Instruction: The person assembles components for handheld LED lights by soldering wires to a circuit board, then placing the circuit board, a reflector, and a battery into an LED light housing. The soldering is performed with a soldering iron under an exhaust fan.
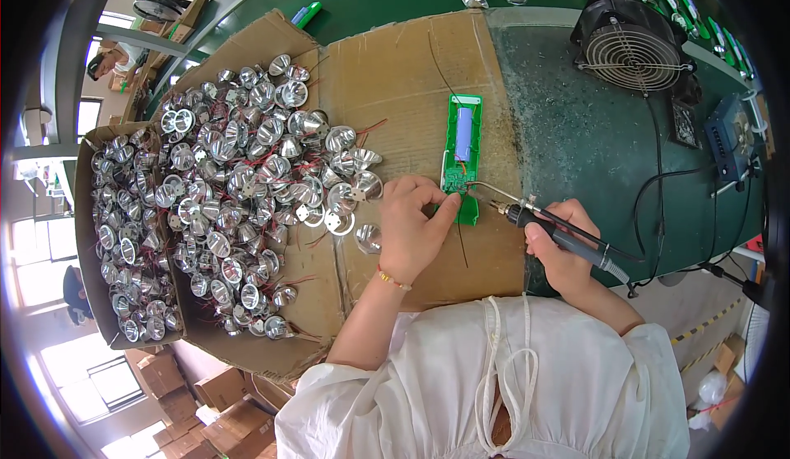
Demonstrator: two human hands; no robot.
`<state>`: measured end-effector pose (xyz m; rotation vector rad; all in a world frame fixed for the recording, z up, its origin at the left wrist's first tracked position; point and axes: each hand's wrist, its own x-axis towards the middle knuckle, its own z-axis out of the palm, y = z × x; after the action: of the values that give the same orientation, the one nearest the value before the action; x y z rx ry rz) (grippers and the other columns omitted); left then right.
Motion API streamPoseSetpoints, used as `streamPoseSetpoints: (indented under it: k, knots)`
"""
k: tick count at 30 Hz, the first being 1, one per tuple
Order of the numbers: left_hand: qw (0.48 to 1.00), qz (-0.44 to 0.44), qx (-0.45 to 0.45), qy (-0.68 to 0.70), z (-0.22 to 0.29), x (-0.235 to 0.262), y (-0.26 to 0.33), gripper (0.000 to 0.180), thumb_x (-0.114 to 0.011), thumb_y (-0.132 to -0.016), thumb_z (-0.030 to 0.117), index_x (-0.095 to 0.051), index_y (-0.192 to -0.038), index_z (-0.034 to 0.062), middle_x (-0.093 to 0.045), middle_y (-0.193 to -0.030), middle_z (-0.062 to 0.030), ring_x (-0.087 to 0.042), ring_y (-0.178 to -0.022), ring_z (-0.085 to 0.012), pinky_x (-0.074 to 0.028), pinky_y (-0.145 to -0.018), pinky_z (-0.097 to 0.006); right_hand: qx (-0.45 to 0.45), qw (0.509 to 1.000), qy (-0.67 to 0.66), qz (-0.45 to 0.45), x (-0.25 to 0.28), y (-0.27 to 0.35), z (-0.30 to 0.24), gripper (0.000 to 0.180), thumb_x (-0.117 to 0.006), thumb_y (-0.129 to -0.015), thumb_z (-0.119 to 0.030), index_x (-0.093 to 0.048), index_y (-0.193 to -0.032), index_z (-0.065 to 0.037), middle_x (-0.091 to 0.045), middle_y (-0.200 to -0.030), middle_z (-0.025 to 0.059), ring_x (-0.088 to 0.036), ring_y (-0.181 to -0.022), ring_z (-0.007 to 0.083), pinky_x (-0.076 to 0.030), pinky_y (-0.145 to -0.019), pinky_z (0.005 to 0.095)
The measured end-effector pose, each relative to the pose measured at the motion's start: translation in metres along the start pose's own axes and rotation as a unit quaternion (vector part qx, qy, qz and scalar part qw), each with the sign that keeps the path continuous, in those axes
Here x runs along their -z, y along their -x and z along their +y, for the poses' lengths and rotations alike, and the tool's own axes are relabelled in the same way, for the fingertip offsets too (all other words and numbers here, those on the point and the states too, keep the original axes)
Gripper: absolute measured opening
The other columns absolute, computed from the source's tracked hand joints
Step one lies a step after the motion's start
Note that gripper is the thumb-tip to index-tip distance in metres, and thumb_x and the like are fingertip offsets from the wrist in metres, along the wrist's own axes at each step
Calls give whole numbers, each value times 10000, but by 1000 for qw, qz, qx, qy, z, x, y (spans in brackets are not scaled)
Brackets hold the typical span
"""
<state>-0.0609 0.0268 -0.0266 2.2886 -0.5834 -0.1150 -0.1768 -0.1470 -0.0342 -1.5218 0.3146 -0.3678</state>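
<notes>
Silvery reflector cups (271, 130) lie heaped in a cardboard box (280, 362), presumably to stay within easy reach. Beside them, the left hand (418, 220) has thumb and fingers drawn together at the circuit board (455, 181), perhaps steadying it; whether they pinch anything I cannot tell. The green casing (451, 148) lies between the hands on a cardboard sheet (411, 72), which likely shields the worktop (568, 146). Its battery (464, 134) points away, leaving the board near the fingers. The right hand (568, 266) is wrapped around a soldering iron (580, 248), angled inward, probably for fine control.
</notes>
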Motion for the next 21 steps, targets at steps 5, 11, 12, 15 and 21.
streamPoseSetpoints:
  k: [5,11,12,15,21]
  knots:
    - [1000,-2,-2,3,-2,1,-1,121,-675,-705,153,-627,-651,56,-568,-764,-65,-473,-836,-257,-372,-762,-355,-15,998,-58,29,3,2,-10,182,-632,-789,-75,-477,-837,8,-561,-693,59,-528,-561,68,-439,-489,200]
    - [1000,3,-1,8,-4,0,0,132,-677,-699,154,-616,-642,52,-568,-747,-69,-465,-840,-260,-367,-767,-355,0,998,-59,27,9,3,-9,183,-632,-785,-67,-475,-838,11,-569,-694,70,-534,-559,74,-447,-495,203]
    - [1000,4,-2,7,-4,0,0,132,-677,-699,154,-616,-642,52,-568,-747,-69,-465,-840,-260,-367,-767,-355,2,998,-60,26,10,3,-8,183,-632,-785,-67,-475,-838,11,-569,-694,70,-534,-559,74,-447,-495,203]
    - [1000,4,-9,-13,3,2,0,160,-684,-703,171,-608,-638,46,-572,-741,-77,-502,-799,-250,-398,-711,-345,14,998,-57,32,15,3,-7,175,-631,-780,-56,-477,-833,9,-570,-683,72,-533,-549,76,-443,-492,203]
    - [962,-4,-27,-272,24,11,-1,381,-626,-740,416,-602,-618,56,-594,-654,-99,-584,-556,-276,-458,-509,-341,-1,996,-67,65,28,6,-1,168,-629,-779,-59,-479,-823,3,-569,-667,66,-532,-540,77,-433,-486,203]
